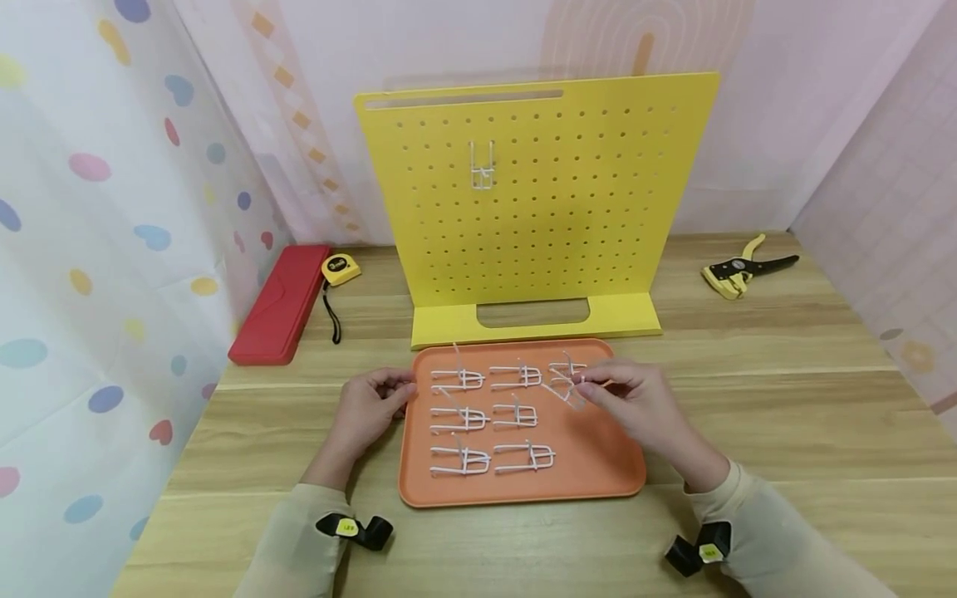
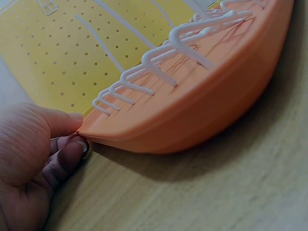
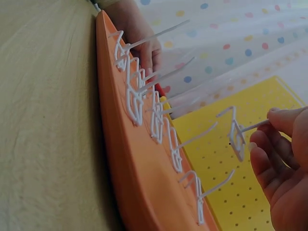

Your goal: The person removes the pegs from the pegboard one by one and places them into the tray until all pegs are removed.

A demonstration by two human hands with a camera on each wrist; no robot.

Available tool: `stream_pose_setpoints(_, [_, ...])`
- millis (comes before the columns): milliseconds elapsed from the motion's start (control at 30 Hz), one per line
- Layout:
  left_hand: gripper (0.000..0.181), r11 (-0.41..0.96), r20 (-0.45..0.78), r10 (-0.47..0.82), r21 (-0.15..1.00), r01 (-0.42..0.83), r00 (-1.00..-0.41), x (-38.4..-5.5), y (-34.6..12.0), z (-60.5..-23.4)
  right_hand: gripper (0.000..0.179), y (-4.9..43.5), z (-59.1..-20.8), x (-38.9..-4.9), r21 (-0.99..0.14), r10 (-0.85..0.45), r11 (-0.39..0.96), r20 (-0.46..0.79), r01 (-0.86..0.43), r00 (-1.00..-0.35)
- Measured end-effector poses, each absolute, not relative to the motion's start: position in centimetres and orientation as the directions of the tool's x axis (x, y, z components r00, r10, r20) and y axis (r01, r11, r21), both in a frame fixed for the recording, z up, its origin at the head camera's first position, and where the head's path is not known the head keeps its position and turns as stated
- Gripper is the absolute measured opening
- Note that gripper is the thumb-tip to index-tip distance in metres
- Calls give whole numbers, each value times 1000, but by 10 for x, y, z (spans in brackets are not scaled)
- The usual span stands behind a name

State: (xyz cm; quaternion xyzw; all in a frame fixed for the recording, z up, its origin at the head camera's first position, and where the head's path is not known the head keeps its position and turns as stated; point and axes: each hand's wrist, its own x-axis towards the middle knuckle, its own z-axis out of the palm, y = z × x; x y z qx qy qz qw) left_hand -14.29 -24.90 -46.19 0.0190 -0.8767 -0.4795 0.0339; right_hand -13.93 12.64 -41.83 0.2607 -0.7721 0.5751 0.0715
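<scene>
My right hand (image 1: 635, 407) pinches a white wire pegboard hook (image 3: 237, 135) by its prong, raised above the right part of an orange tray (image 1: 598, 469). On the tray lie several more white pegboard hooks (image 1: 526, 457) in rows, their prongs sticking up. My left hand (image 1: 370, 409) grips the tray's left edge; in the left wrist view the thumb is on the rim and fingers curl beneath it. Behind the tray stands a yellow pegboard (image 1: 553, 216), with one white hook (image 1: 482, 176) hanging in its upper left part.
At the left on the wooden table are a red case (image 1: 280, 306) and a yellow tape measure (image 1: 341, 267) with a black strap. Yellow-and-black wire-stripping pliers (image 1: 736, 269) lie at the back right. The pegboard's base (image 1: 449, 325) stands just behind the tray.
</scene>
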Motion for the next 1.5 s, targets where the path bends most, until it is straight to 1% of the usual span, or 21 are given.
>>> stream_pose_setpoints(167, [18, 539, 47, -67, 842, 4, -997, -143, -249, -463, 9, 128, -424, -141, -850, -381, 319, 291, -420, -878])
stream_pose_setpoints(300, [18, 538, 47, -69, 843, 2, -997, -143, -249, -462, 9, 128, -425, -143, -838, -423, 354, 251, -414, -871])
stream_pose_setpoints(633, [18, 533, 49, -64, 846, 7, -997, -143, -249, -462, 12, 127, -435, -148, -825, -416, 383, 246, -414, -875])
stream_pose_setpoints(933, [18, 533, 52, -58, 846, 13, -997, -142, -249, -461, 9, 125, -439, -149, -804, -402, 431, 237, -411, -885])
stream_pose_setpoints(1167, [18, 506, 58, -64, 863, 18, -996, -142, -250, -463, 11, 126, -442, -150, -808, -403, 434, 221, -398, -888])
stream_pose_setpoints(1333, [18, 510, 58, -66, 860, 17, -996, -142, -250, -463, 11, 127, -443, -150, -805, -416, 425, 232, -414, -879])
stream_pose_setpoints(1500, [18, 516, 58, -65, 857, 16, -996, -143, -250, -464, 11, 128, -442, -150, -801, -412, 443, 216, -402, -885])
